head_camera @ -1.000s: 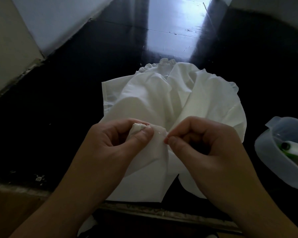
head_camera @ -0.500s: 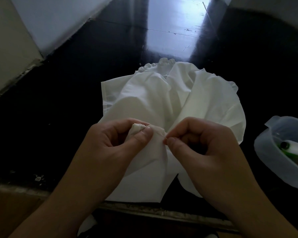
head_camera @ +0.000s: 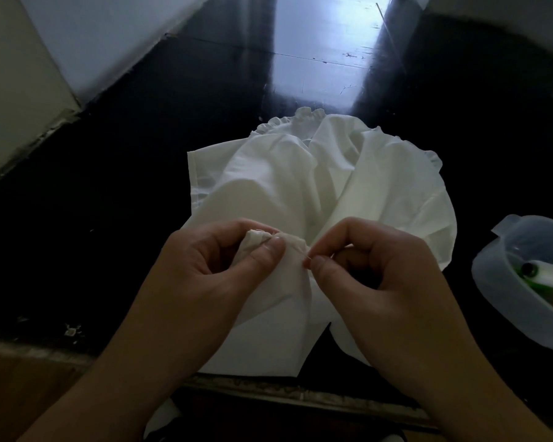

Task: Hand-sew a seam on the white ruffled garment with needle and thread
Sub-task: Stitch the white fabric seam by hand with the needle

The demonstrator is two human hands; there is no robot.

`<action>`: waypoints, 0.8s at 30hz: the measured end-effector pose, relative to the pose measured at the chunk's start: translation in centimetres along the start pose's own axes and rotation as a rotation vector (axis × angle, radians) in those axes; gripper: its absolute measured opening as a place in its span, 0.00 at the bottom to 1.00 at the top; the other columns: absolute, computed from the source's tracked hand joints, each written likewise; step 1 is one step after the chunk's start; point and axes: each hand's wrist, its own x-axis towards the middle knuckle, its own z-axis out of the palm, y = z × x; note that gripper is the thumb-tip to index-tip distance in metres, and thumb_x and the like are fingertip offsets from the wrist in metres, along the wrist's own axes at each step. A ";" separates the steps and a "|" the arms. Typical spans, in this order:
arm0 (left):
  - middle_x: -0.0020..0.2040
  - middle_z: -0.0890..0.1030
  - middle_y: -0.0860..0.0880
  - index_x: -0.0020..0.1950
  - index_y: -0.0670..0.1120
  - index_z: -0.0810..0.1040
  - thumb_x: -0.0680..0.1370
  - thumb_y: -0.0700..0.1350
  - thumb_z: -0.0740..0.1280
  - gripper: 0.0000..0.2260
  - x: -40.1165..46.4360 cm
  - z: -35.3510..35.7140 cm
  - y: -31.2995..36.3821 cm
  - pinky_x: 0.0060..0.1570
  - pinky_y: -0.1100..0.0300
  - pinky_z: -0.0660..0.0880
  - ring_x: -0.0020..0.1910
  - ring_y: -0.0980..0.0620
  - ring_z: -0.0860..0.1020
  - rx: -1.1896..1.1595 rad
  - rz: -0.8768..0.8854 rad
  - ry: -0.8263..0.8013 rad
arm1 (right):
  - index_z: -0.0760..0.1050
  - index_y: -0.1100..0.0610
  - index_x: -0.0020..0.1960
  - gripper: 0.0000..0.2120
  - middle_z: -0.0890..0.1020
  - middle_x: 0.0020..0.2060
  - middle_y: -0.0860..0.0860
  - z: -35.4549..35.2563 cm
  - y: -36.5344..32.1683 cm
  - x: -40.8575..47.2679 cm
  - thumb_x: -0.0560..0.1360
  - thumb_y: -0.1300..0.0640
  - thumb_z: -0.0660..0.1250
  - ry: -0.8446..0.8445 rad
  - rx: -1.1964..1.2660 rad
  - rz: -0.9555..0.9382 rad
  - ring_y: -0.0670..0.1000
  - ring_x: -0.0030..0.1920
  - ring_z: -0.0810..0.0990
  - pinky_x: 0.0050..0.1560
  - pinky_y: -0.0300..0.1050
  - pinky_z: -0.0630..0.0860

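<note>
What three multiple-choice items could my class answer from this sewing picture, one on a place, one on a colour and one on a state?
1. Where does the translucent plastic container stand?
A. at the right edge of the dark tabletop
B. on the garment
C. at the far left

2. What colour is the ruffled cloth garment?
A. red
B. white
C. navy

3. What is the left hand doing?
A. lying flat on the table
B. gripping a bunched fold of the garment
C. reaching into the container

Answers:
1. A, it sits at the right edge, apart from the garment.
2. B, the cloth is white throughout, with a frilled far edge.
3. B, thumb and fingers pinch a gathered fold, while the right hand pinches something thin at the fabric's edge, presumably the needle.
</note>
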 end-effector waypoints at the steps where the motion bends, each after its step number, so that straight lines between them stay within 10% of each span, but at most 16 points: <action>1: 0.40 0.88 0.50 0.46 0.51 0.88 0.76 0.50 0.71 0.07 0.0 0.0 0.0 0.36 0.66 0.80 0.39 0.53 0.87 0.002 0.005 -0.002 | 0.79 0.50 0.43 0.04 0.75 0.22 0.51 0.0 -0.1 0.0 0.75 0.57 0.70 -0.008 0.024 0.010 0.43 0.22 0.69 0.27 0.32 0.63; 6: 0.40 0.88 0.50 0.45 0.52 0.88 0.76 0.51 0.71 0.07 -0.1 -0.1 0.1 0.36 0.65 0.80 0.39 0.54 0.86 0.018 0.009 -0.020 | 0.80 0.44 0.57 0.15 0.71 0.21 0.49 -0.4 -0.3 0.0 0.77 0.62 0.68 -0.087 0.093 0.043 0.45 0.22 0.67 0.26 0.37 0.65; 24: 0.38 0.86 0.56 0.45 0.54 0.86 0.77 0.52 0.73 0.04 -0.2 0.2 -0.4 0.35 0.68 0.78 0.38 0.58 0.85 0.213 0.144 0.035 | 0.79 0.54 0.39 0.08 0.78 0.25 0.55 -0.1 0.2 0.2 0.77 0.62 0.70 -0.059 0.024 0.030 0.45 0.23 0.69 0.27 0.35 0.64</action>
